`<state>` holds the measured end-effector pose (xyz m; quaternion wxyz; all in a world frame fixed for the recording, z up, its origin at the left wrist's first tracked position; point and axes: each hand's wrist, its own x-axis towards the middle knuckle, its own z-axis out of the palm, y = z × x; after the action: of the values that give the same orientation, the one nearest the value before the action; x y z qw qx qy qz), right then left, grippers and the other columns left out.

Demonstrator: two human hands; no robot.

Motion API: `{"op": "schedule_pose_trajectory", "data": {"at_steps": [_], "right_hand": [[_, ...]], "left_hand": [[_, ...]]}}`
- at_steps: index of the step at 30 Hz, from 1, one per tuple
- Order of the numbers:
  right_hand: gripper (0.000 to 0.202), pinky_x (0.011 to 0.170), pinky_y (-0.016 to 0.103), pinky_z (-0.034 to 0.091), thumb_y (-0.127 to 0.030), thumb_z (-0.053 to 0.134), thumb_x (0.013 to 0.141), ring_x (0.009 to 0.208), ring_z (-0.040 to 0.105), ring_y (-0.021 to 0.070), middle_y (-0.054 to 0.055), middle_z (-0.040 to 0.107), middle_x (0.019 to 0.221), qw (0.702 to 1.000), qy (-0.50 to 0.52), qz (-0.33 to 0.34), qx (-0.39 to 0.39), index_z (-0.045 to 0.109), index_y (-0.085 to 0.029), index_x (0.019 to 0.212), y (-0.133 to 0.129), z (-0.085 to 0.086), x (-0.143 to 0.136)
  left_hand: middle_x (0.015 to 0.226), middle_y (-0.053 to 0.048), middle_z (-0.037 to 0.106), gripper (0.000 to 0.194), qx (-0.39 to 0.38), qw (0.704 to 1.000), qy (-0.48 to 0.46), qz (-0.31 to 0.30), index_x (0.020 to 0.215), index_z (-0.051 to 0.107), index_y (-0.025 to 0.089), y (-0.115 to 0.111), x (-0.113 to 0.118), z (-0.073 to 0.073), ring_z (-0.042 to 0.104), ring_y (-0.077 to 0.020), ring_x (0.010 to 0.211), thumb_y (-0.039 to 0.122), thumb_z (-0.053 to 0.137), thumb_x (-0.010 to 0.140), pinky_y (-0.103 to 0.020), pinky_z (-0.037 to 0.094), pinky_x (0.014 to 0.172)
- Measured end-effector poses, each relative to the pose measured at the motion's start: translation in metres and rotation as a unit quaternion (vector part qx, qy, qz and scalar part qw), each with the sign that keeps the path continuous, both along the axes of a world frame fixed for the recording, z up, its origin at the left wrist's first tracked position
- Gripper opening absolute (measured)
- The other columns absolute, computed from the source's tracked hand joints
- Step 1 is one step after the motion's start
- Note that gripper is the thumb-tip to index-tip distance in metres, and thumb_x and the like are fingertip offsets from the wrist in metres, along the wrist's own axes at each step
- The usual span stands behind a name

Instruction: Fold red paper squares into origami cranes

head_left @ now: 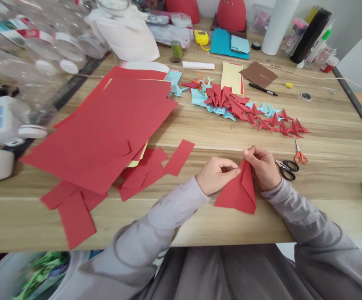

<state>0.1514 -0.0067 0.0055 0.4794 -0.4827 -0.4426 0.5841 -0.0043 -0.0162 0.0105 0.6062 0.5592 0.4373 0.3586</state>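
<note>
Right, so the wooden table [330, 179] runs across nearly the whole frame, and the big red sheets [115, 121] lie overlapped on its left half. Clear plastic bottles [43, 50] crowd the upper left. Up past the middle, the red and blue folded pieces [227, 102] trail off rightward, spiky and close together.

And now the main action, lower centre and a little right: the folded red paper [238, 189], wide at the bottom, narrowing to a tip at the top, a creased flap down its right side. The right hand [263, 166] has that tip pinched between thumb and fingers; the left hand [216, 175] grips the left edge just below, thumb on top. Over at centre left, a small red strip [180, 157] sits near the other cut pieces. Just beside the right hand rest the black scissors [286, 168], with the smaller orange scissors [300, 156] near them. Further up lies a black pen [263, 89], and right of it, a tiny yellow piece [289, 85].
</note>
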Motion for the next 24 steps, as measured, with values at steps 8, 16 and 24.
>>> {"op": "schedule_pose_trajectory", "data": {"at_steps": [8, 16, 24], "right_hand": [[0.025, 0.045, 0.021, 0.032, -0.039, 0.070, 0.069, 0.046, 0.041, 0.0070, -0.005, 0.051, 0.054, 0.999, -0.003, 0.033, -0.029, 0.057, -0.019, 0.065, -0.005, 0.004, 0.000], [0.022, 0.055, 0.024, 0.040, -0.038, 0.070, 0.069, 0.057, 0.049, 0.0098, -0.001, 0.059, 0.062, 0.994, -0.063, 0.077, 0.037, 0.062, -0.017, 0.066, -0.007, -0.001, -0.006], [0.019, 0.049, 0.022, 0.038, -0.033, 0.072, 0.065, 0.050, 0.047, 0.0084, -0.003, 0.058, 0.056, 0.998, -0.018, 0.063, 0.007, 0.061, -0.018, 0.061, -0.010, 0.001, -0.010]], "left_hand": [[0.061, -0.003, 0.065, 0.017, 0.008, 0.997, -0.015, 0.081, 0.065, 0.067, 0.012, 0.004, -0.001, -0.002, 0.055, -0.0113, 0.055, 0.029, 0.064, 0.069, -0.024, 0.044, 0.055], [0.064, -0.002, 0.064, 0.013, 0.100, 0.984, -0.037, 0.146, 0.060, 0.067, 0.015, 0.006, 0.001, -0.003, 0.056, -0.0122, 0.062, 0.026, 0.068, 0.067, -0.026, 0.045, 0.061], [0.063, -0.001, 0.062, 0.012, 0.118, 0.974, -0.076, 0.176, 0.058, 0.068, 0.017, 0.006, 0.001, -0.002, 0.055, -0.0125, 0.063, 0.022, 0.066, 0.069, -0.027, 0.043, 0.063]]}}
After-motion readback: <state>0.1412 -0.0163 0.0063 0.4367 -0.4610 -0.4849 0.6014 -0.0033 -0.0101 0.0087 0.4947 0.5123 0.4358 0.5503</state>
